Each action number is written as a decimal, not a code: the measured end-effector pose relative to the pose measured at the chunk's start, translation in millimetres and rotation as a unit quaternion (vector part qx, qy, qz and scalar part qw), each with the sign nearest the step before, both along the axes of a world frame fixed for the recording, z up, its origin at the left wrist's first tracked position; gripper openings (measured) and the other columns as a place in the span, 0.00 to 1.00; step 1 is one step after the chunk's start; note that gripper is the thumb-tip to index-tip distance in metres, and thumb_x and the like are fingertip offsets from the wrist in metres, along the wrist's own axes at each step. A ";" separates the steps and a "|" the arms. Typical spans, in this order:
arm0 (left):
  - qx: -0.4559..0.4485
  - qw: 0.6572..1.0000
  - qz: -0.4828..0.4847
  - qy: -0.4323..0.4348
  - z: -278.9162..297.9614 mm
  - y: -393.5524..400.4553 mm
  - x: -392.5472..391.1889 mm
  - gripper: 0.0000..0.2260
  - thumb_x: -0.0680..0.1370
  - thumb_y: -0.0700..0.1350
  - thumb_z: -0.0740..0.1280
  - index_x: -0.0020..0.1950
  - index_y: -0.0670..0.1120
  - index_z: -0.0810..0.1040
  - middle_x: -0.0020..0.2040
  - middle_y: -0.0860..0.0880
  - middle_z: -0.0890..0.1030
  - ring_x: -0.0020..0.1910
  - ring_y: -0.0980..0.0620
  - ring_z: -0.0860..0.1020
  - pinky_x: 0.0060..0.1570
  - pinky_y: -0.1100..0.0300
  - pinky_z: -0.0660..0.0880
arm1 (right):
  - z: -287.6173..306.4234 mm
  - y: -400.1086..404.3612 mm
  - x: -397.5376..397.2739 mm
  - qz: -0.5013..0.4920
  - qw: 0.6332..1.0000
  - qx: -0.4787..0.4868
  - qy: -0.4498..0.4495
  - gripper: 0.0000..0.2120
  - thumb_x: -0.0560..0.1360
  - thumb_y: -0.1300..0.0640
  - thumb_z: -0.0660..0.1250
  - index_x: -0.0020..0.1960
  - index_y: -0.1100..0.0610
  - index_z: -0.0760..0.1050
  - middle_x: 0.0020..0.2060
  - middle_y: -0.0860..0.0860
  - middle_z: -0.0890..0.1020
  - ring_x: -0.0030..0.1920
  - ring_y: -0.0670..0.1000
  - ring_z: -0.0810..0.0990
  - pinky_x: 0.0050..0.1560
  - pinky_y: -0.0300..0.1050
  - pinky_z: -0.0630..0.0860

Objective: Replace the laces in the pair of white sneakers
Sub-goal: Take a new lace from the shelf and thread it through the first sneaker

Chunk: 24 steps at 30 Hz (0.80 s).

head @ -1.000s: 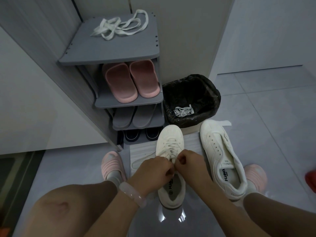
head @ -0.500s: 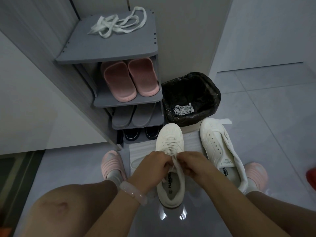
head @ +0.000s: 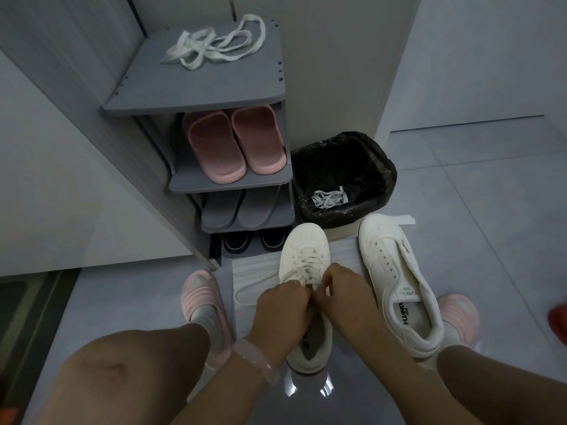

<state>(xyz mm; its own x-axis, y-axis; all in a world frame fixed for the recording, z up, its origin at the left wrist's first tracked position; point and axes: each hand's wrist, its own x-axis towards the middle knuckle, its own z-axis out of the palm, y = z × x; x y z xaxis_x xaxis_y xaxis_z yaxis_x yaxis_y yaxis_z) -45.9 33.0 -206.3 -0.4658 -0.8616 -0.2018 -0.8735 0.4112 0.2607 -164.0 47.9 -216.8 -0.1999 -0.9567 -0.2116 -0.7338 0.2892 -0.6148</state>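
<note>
The left white sneaker [head: 305,256] stands toe-away on a pale mat, its cream lace [head: 302,262] crossed up the eyelets, one loose end trailing left over the mat. The right white sneaker [head: 395,277] lies just beside it, unlaced (eyelets bare, tongue folded open). A spare white lace [head: 214,47] sits tangled on the shelf top; an old lace [head: 329,198] lies in the black-lined bin.

My left hand [head: 283,305] and right hand [head: 345,291] pinch lace ends [head: 317,286] over laced sneaker [head: 303,256]; unlaced sneaker [head: 389,271] just right.
</note>
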 end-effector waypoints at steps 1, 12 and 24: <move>-0.004 1.000 0.003 0.000 0.4 -0.1 0.2 0.11 0.79 0.47 0.56 0.51 0.47 0.78 0.50 0.49 0.77 0.49 0.49 0.76 0.39 0.61 0.62 | -1.7 2.7 3.0 0.001 1.000 -0.021 0.015 0.06 0.74 0.56 0.62 0.41 0.55 0.66 0.37 0.47 0.71 0.37 0.47 0.71 0.31 0.34 0.62; 0.051 0.997 -0.049 -0.013 4.3 -8.0 7.0 0.12 0.79 0.46 0.56 0.46 0.44 0.78 0.46 0.48 0.72 0.45 0.49 0.73 0.39 0.61 0.61 | -11.7 11.6 -5.2 0.033 0.989 0.053 -0.131 0.23 0.72 0.53 0.67 0.64 0.52 0.62 0.47 0.46 0.71 0.40 0.42 0.71 0.40 0.35 0.67; 0.055 0.992 -0.042 0.107 25.0 -19.7 12.3 0.11 0.78 0.48 0.60 0.45 0.44 0.78 0.41 0.51 0.73 0.42 0.54 0.72 0.40 0.64 0.63 | -1.0 13.1 -6.7 0.151 0.986 -0.034 -0.055 0.26 0.70 0.51 0.65 0.67 0.51 0.65 0.60 0.48 0.68 0.60 0.49 0.70 0.56 0.39 0.70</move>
